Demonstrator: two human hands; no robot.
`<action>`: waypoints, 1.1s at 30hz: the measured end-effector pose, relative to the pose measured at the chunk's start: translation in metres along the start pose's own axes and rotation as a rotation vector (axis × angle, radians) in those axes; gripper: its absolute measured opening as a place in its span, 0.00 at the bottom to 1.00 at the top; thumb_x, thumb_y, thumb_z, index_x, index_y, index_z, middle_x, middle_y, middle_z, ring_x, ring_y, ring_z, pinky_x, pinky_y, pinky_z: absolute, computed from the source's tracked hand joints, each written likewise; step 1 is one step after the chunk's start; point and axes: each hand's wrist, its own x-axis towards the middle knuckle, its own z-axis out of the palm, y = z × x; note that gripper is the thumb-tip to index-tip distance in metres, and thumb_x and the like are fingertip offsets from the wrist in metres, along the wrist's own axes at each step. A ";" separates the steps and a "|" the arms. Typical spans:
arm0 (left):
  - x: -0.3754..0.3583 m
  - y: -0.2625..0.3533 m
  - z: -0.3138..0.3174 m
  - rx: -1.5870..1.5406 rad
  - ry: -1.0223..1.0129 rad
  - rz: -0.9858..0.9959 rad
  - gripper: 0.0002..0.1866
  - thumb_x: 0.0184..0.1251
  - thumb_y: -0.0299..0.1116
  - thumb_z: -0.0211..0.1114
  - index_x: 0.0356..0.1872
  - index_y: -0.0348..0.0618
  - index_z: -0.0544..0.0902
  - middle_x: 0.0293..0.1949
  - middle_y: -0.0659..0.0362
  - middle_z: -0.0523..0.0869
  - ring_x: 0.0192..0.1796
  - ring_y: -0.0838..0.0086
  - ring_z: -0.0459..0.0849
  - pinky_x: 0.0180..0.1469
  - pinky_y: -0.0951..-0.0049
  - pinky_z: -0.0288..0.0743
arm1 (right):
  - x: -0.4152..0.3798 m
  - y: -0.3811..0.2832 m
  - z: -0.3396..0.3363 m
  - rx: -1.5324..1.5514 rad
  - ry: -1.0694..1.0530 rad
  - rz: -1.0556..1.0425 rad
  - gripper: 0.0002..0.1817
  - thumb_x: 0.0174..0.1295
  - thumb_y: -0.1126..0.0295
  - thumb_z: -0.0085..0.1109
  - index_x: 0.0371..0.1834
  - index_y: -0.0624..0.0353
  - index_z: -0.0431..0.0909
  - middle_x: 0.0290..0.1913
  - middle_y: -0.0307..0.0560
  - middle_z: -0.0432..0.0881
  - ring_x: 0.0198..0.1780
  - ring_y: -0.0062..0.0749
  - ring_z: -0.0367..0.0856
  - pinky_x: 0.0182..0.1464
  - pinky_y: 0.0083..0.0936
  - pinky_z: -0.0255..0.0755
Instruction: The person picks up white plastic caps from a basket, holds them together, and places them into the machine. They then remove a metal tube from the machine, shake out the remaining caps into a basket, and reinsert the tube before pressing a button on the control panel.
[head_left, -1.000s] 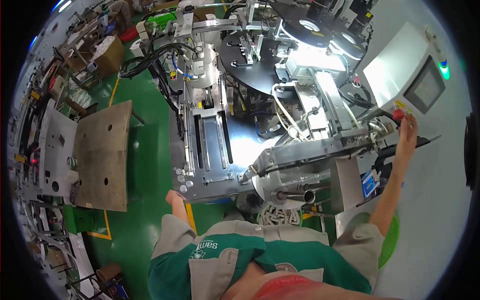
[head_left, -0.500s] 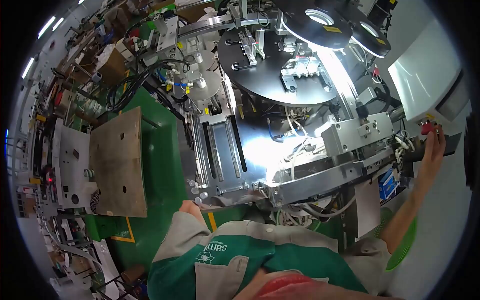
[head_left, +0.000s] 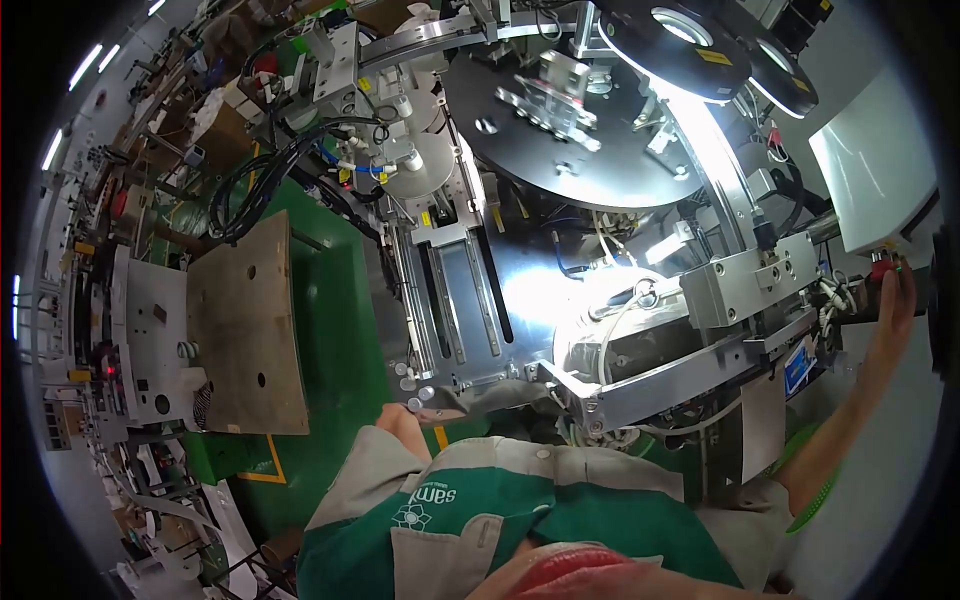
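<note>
My right hand (head_left: 889, 305) reaches out at the far right, with its fingers closed around a red knob (head_left: 881, 268) under the white control box (head_left: 878, 170). My left hand (head_left: 399, 421) rests against the front edge of the machine's steel base plate (head_left: 520, 290), just below several small round metal caps (head_left: 412, 388). Only the back of that hand shows, and its fingers are hidden. A black round turntable (head_left: 590, 130) carrying fixtures sits above the plate, under two ring lights (head_left: 680, 30).
A brown board with holes (head_left: 245, 325) lies over the green floor at left, beside a white panel (head_left: 140, 340). Black cables (head_left: 270, 170) hang at upper left. A green basket (head_left: 820, 480) stands by my right elbow. Benches and boxes fill the far left.
The view has slid, so the machine sits lower and closer. The fixtures on the black turntable have rotated. My right hand stays on the red knob and my left at the plate edge.
</note>
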 end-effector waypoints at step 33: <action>-0.015 0.005 -0.006 0.113 -0.078 0.106 0.11 0.57 0.32 0.60 0.31 0.33 0.85 0.31 0.51 0.87 0.31 0.64 0.87 0.29 0.64 0.80 | -0.005 -0.012 0.005 -0.110 0.067 0.001 0.26 0.65 0.58 0.58 0.61 0.62 0.71 0.57 0.46 0.77 0.58 0.27 0.73 0.62 0.23 0.62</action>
